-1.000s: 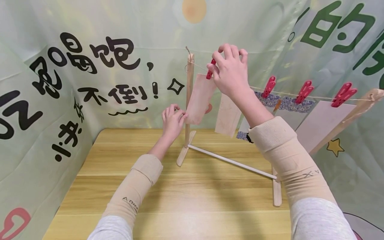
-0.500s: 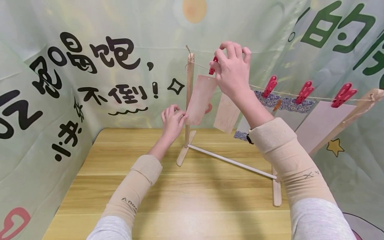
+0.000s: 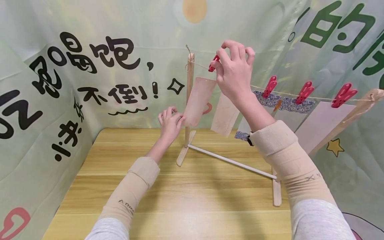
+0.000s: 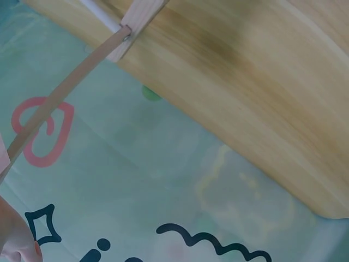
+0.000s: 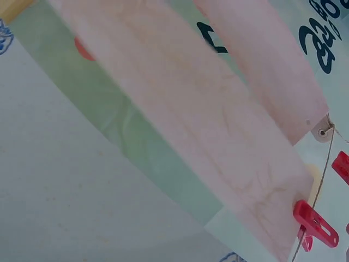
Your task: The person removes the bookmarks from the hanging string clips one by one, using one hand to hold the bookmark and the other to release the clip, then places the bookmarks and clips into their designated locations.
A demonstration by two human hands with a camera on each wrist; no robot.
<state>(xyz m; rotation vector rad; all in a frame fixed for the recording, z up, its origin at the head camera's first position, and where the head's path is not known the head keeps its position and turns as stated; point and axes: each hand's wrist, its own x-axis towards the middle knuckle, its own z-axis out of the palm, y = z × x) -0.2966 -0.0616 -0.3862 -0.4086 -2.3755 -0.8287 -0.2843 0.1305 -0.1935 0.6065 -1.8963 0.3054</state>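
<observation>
My left hand pinches the lower left edge of a pale pink paper card. Only some fingers of that hand show at the corner of the left wrist view. Higher up, my right hand pinches a red clothespin near the string. A small gap separates this clothespin from the top of the card. A second pinkish card hangs just right of it; in the right wrist view, a red clothespin fastens that one to the string.
The string runs between two wooden posts, joined below by a white rod. More red clothespins hold a blue-patterned card and a white card at the right. A wooden table lies beneath, with a printed cloth behind.
The clothespin in my right hand has come off the pink card and moved slightly right and up. My left hand has drawn the card a little down and left.
</observation>
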